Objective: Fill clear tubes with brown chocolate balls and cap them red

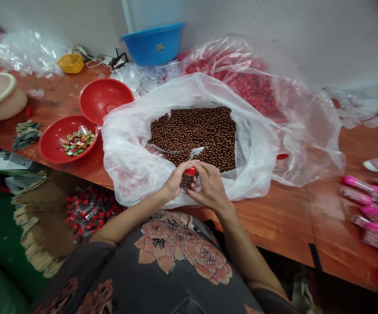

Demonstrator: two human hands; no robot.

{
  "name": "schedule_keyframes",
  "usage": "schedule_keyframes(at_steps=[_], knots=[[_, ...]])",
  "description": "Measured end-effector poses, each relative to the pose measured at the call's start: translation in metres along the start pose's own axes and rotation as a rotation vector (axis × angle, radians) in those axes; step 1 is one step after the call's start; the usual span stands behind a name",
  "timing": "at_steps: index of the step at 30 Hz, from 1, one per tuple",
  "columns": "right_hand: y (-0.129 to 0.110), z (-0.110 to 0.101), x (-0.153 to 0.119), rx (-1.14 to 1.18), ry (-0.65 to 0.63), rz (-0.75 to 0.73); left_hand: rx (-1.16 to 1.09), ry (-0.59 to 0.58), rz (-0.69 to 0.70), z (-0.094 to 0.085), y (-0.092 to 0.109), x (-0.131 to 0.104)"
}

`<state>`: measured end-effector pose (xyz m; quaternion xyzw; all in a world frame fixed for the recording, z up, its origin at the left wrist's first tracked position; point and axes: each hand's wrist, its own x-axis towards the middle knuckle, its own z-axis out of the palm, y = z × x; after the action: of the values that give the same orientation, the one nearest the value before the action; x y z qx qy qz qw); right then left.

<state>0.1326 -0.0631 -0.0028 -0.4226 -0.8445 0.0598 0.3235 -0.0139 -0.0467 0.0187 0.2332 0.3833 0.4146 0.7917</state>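
Both my hands meet around a small clear container (188, 179) with a red lid, filled with brown balls. My left hand (175, 181) grips its left side, while my right hand (208, 183) closes on the lid and right side. Just beyond my fingers, a metal scoop (197, 151) rests on a mass of small brown balls (195, 131). These fill a large white plastic bag (126, 161) with its mouth folded open.
Red bowls (51, 144) stand left, one holding wrapped pieces. Behind are a blue basin (156, 43) and a clear bag of red pieces (257, 87). Pink-capped tubes (375, 209) lie right. A cardboard box (41, 209) of red-lidded containers (89, 211) is below the table edge.
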Motion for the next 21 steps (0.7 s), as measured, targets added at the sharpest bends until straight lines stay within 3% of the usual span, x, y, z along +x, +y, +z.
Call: schedule_keyframes(at_steps=[8, 15, 21], knots=[[-0.015, 0.013, 0.003, -0.025, 0.045, -0.158, 0.117, 0.079, 0.167, -0.005, 0.001, -0.025], [-0.032, 0.033, 0.006, 0.116, -0.005, -0.043, 0.063, 0.167, 0.114, -0.022, 0.009, -0.038], [-0.031, 0.033, 0.016, 0.109, -0.056, -0.133, 0.113, 0.269, 0.163, -0.029, 0.002, -0.036]])
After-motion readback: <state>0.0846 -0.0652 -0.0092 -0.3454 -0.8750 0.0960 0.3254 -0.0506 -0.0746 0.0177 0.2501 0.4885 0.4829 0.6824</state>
